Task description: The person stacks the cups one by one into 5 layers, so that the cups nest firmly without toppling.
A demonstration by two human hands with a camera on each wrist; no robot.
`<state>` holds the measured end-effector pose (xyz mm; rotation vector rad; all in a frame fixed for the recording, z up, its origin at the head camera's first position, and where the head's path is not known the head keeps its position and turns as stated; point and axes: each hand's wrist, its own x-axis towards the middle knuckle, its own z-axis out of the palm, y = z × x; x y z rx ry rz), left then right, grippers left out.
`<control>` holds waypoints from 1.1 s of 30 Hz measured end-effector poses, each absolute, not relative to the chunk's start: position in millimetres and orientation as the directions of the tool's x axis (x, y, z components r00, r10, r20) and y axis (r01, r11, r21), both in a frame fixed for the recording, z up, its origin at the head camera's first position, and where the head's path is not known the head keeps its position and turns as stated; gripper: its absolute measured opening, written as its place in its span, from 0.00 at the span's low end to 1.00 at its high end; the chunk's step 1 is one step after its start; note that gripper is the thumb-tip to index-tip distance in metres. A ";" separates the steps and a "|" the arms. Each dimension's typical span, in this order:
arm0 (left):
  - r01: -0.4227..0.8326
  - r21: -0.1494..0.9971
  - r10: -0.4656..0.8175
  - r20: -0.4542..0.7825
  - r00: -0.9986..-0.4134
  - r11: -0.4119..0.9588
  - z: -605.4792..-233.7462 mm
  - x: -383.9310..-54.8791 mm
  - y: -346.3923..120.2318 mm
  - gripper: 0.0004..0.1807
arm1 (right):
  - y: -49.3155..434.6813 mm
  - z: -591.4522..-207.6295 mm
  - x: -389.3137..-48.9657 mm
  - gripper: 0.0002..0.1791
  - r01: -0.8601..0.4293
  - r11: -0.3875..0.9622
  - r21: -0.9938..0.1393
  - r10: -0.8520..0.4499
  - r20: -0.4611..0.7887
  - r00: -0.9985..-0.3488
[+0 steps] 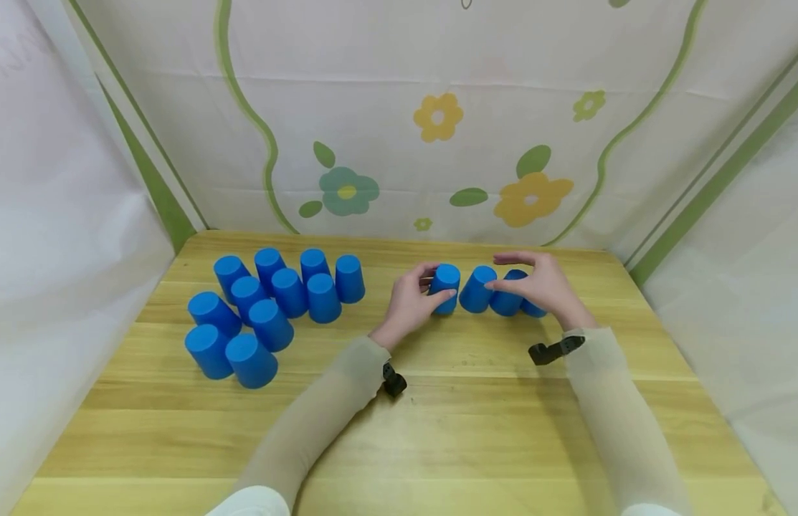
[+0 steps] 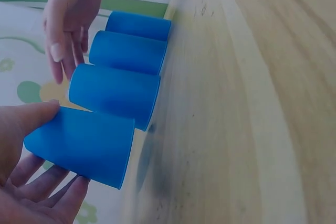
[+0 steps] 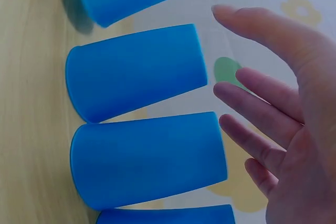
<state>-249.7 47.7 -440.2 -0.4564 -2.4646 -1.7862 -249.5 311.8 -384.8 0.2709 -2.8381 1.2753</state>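
My left hand [image 1: 408, 299] holds an upside-down blue cup [image 1: 447, 281] between thumb and fingers. In the left wrist view this held cup [image 2: 86, 142] has a shadow by its rim and looks slightly lifted off the table. To its right, a row of upside-down blue cups stands close together: a second cup [image 1: 476, 292], a third cup [image 1: 505, 304] and a fourth cup [image 1: 534, 310], partly hidden by my right hand [image 1: 545, 284]. That hand hovers over the row, thumb and fingers apart. In the right wrist view its fingers are clear of the second cup [image 3: 137, 74].
Several more upside-down blue cups [image 1: 253, 360] stand grouped on the left of the wooden table [image 1: 450, 430]. White cloth [image 1: 386, 107] with printed flowers hangs behind the back edge, and cloth walls rise on both sides. Each wrist carries a small black camera [image 1: 393, 381].
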 end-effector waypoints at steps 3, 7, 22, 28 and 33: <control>0.262 0.925 0.193 0.214 -0.957 0.274 -442.2 -252.5 49.5 0.30 | 311.8 -380.9 -245.1 0.35 -0.168 0.634 -0.755 -0.137 0.104 -0.985; 0.246 0.932 0.185 0.201 -0.962 0.267 -442.3 -255.8 50.8 0.30 | 312.3 -377.0 -238.0 0.33 -0.176 0.611 -0.772 -0.136 0.117 -0.984; 0.208 0.937 0.200 0.155 -0.967 0.280 -448.3 -262.8 58.6 0.30 | 310.2 -363.7 -214.4 0.28 -0.302 0.542 -0.784 -0.097 0.299 -0.949; 0.211 0.936 0.204 0.156 -0.966 0.281 -448.9 -263.0 59.4 0.32 | 295.7 -344.8 -199.0 0.28 -0.356 0.527 -0.772 -0.116 0.350 -0.930; 0.207 0.936 0.212 0.149 -0.966 0.284 -444.2 -260.0 52.2 0.35 | 288.3 -336.4 -193.6 0.28 -0.380 0.504 -0.776 -0.137 0.363 -0.922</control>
